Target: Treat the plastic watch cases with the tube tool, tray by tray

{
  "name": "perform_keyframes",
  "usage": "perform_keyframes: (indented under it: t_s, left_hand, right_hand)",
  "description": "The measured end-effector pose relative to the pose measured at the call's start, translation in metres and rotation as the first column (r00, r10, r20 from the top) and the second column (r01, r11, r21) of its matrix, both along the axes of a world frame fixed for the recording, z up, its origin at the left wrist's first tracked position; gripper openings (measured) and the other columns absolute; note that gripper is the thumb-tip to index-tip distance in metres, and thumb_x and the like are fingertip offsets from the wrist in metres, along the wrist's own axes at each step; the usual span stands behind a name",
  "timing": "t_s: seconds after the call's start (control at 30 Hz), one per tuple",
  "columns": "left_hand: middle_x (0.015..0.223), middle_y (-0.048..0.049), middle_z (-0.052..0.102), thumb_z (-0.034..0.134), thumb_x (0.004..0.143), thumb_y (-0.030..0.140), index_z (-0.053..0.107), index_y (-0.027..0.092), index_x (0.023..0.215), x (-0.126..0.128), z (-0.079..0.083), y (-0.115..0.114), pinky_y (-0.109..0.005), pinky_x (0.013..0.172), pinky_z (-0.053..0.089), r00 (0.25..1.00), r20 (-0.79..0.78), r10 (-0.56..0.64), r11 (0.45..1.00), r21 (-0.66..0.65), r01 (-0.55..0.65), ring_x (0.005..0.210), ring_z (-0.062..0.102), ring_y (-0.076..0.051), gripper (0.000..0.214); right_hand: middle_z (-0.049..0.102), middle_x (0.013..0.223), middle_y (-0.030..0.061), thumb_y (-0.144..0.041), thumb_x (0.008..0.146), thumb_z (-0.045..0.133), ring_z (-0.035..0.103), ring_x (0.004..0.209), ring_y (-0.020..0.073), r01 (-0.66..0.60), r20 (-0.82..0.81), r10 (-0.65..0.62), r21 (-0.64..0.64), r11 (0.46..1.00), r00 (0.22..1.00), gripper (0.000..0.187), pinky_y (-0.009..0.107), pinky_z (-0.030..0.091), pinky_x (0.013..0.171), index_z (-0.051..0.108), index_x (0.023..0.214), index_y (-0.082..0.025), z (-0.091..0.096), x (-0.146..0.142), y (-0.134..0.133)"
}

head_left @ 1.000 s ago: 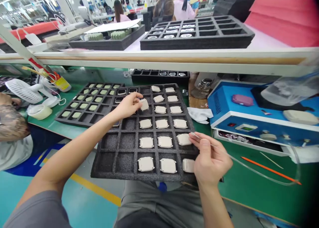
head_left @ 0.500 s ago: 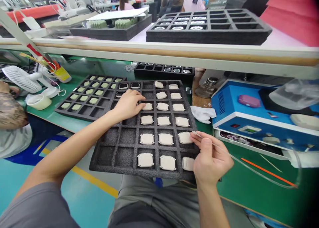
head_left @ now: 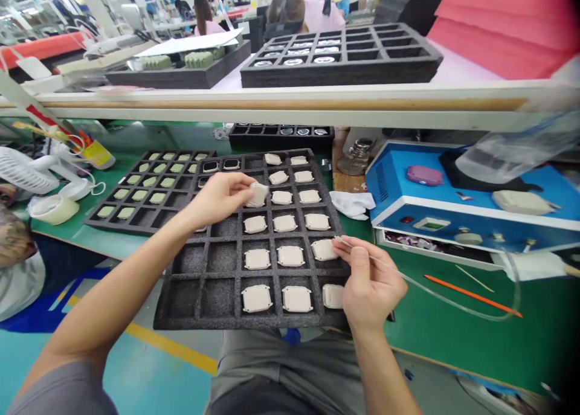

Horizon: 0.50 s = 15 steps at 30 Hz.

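A black foam tray [head_left: 212,285] with a grid of pockets rests on my lap and the bench edge; several pockets hold cream square housings [head_left: 290,255]. My left hand [head_left: 220,197] pinches one cream housing [head_left: 257,193] and holds it tilted just above the tray's upper middle. My right hand [head_left: 369,285] sits at the tray's right edge, fingers closed on a thin clear tube nozzle [head_left: 345,242] whose tip points at a housing in the right column. The tube [head_left: 453,303] trails right over the green bench.
A second foam tray of green parts [head_left: 140,191] lies to the left, a small white fan [head_left: 34,170] and tape roll [head_left: 49,209] beyond. A blue machine [head_left: 453,203] stands right, with a white cloth [head_left: 351,203] and an orange stick [head_left: 471,294]. A shelf overhead carries more trays [head_left: 339,55]. Another person sits at left.
My left hand, which had pressed the housing down into its pocket half a second ago, has lifted it out again and tilted it. My right hand has stayed put with the nozzle.
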<state>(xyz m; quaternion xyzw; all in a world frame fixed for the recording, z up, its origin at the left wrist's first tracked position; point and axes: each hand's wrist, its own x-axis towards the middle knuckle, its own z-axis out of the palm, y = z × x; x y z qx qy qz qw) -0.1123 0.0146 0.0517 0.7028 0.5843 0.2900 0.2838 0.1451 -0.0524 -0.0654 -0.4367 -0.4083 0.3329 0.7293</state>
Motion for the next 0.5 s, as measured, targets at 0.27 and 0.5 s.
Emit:
perform_keyframes:
  t_s: [0.27, 0.5]
  left_hand:
    - [0.102, -0.0102, 0.081, 0.077, 0.084, 0.030, 0.072, 0.013, 0.105, 0.103, -0.042, -0.017, -0.031, 0.086, 0.060, 0.837, 0.525, -0.155, 0.938, -0.187, 0.291, 0.094, 0.078, -0.022, 0.027]
    - [0.110, -0.0114, 0.081, 0.077, 0.087, 0.035, 0.074, 0.013, 0.115, 0.106, -0.057, -0.017, -0.033, 0.092, 0.062, 0.807, 0.564, -0.174, 0.933, -0.168, 0.318, 0.102, 0.078, -0.026, 0.036]
  right_hand:
    - [0.079, 0.098, 0.0075, -0.030, 0.098, 0.065, 0.078, 0.095, 0.0220, 0.051, 0.040, -0.056, 0.105, 0.993, 0.998, 0.015, 0.041, 0.069, 0.084, 0.075, 0.096, -0.020, -0.001, 0.002, 0.004]
    - [0.079, 0.107, 0.0052, -0.021, 0.099, 0.063, 0.077, 0.103, 0.0208, -0.013, 0.090, 0.001, 0.136, 0.991, 0.996, 0.015, 0.039, 0.065, 0.093, 0.077, 0.104, -0.024, -0.003, 0.006, 0.007]
